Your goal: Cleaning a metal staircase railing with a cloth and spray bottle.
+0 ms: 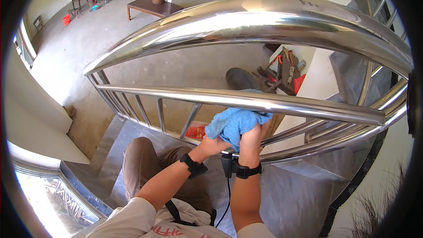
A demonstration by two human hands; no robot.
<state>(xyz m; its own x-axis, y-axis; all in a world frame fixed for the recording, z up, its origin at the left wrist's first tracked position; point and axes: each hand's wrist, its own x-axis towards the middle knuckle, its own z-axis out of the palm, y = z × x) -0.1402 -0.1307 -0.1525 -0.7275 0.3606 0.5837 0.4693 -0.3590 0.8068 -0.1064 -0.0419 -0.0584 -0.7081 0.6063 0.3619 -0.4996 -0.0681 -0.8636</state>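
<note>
Observed a broad, curved handrail of polished steel [264, 22], with a straight, slimmer tubular steel rail [176, 93] beneath. Found a light-blue terry cloth [231, 122] bunched against the underside of that rail, visible also past its far edge. Recorded left hand [217, 144] and right hand [250, 140], both closed on the cloth from below, probably to keep fabric snug against rounded metal.

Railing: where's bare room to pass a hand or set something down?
A hand could likely pass between the top rail and middle rail, left of the blue cloth. Bare grey stone lies right of the right forearm, below the bottom rail. It's crowded around the cloth, left hand and right hand.
</note>
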